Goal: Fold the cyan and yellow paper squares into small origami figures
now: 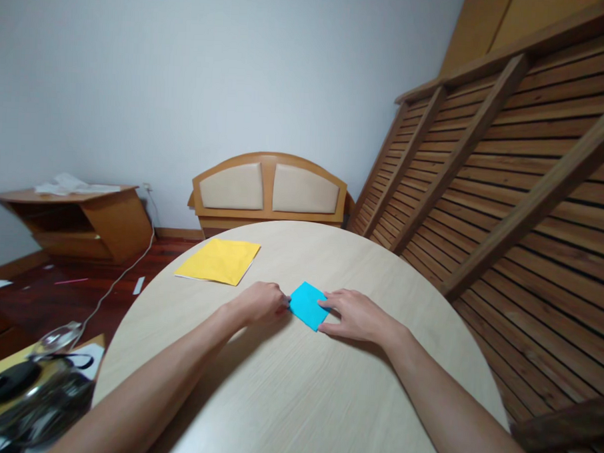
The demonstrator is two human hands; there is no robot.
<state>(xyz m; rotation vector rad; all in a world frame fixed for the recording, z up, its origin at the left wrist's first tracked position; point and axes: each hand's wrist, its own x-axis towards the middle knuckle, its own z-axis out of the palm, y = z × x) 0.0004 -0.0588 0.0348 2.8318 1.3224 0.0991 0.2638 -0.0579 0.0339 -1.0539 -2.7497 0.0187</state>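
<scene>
A small folded piece of blue paper [308,303] lies on the round pale table [294,400], between my two hands. At its left corner, my left hand [266,302] is closed, with thumb and fingertips pinching the paper's edge. From the other side my right hand [353,314] holds the paper. A fingertip presses on its top face, and the thumb sits at its lower right edge. Farther back on the left, apart from both hands, rests a stack of yellow paper [220,261] with a white underside edge.
A wooden headboard [269,159] with two cream panels stands behind the table. Slatted wooden boards [505,168] lean along the right. At left are a low cabinet [117,222], a white cable [124,272] on the floor, and a cluttered surface with dark bags [34,395].
</scene>
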